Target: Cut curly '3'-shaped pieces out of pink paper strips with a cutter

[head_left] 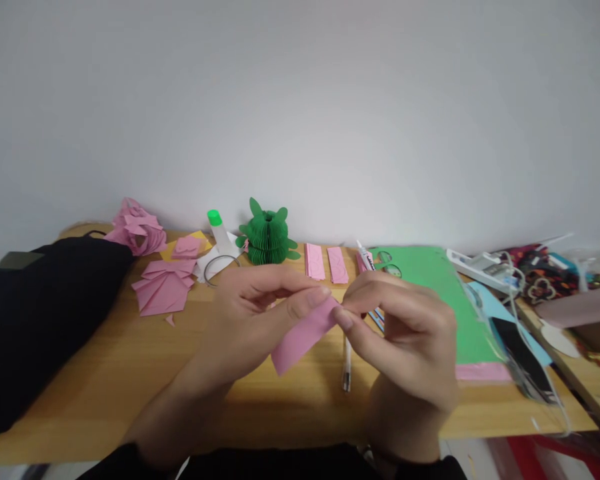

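A small strip of pink paper (303,339) is held up over the middle of the table, tilted, its lower left end hanging free. My left hand (260,320) pinches its upper edge between thumb and forefinger. At the upper right corner of the strip, my right hand (405,333) pinches with thumb and fingertips. Under the hands lies a pen (347,367), partly hidden by the right hand. Behind them, two pink paper pieces with drawn outlines (315,261) lie side by side.
A green paper figure (269,237) and a glue stick (220,230) stand near the wall. Pink folded paper (165,287) lies left, beside a black bag (45,320). To the right are a green sheet (425,287), a glue tube (365,256), scissors (391,269) and a phone (517,350).
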`<state>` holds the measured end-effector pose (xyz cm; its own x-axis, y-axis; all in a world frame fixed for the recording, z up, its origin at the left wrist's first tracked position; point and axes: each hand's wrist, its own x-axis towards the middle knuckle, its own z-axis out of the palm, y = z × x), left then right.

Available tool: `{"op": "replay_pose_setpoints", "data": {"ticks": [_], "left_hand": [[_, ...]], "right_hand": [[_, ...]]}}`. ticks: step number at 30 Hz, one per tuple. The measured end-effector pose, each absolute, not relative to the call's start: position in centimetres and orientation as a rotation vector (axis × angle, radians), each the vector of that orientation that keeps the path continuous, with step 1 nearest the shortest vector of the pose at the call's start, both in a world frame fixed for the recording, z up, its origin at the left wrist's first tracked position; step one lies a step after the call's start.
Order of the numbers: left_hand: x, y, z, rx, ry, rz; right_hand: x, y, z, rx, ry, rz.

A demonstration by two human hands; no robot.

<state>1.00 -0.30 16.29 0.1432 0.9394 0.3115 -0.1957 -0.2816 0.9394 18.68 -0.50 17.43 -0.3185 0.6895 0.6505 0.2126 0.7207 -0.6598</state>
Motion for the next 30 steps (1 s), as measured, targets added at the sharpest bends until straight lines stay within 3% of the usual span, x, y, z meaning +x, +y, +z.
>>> {"op": "replay_pose_setpoints", "data": {"ticks": [5, 13, 30], "left_hand": [[0.8, -0.1, 16.1, 1.377, 0.761, 1.396], [0.9, -0.2, 16.7, 1.529, 0.848, 1.084], [0.4, 0.4, 16.3, 1.365, 0.877, 1.103]], "right_hand": [[18.7, -0.5, 17.4, -0.699, -1.858, 0.595], [19.0, -0.3, 16.9, -0.819, -1.555, 0.653], [20.3, 0.6, 16.6, -0.843, -1.234, 0.62]]}}
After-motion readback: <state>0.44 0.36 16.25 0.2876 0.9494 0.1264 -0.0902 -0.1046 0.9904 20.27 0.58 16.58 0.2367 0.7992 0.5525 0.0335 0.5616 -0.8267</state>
